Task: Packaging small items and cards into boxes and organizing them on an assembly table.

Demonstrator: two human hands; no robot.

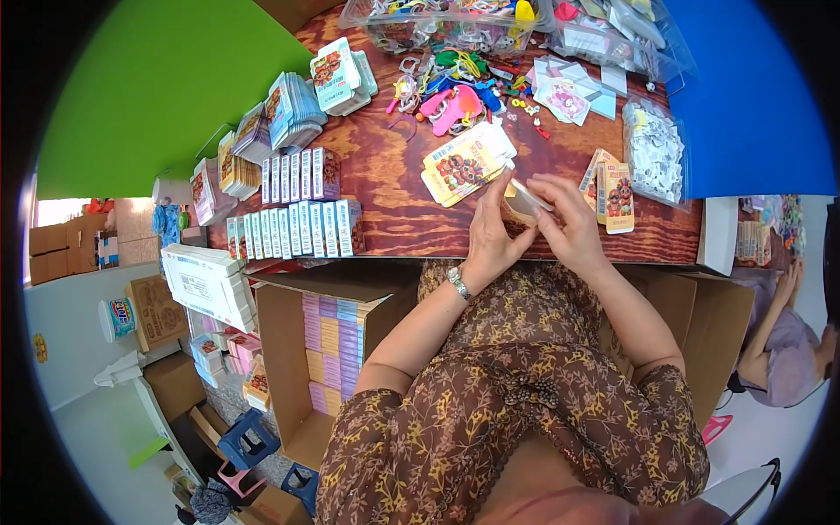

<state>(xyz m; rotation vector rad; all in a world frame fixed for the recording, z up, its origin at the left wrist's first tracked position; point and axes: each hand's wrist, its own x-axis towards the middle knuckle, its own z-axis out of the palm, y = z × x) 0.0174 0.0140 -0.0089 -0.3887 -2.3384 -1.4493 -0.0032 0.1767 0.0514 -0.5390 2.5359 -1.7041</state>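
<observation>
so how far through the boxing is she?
Done: two rows of closed small boxes stand on the wooden table, with more stacked in the open carton beside her lap. In hand: the left hand and right hand together hold one small carton. Left: a pile of flat cartons and loose toy parts remain.

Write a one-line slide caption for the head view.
Both hands, left and right, hold a small white-and-tan cardboard box above the reddish wooden table.
</observation>
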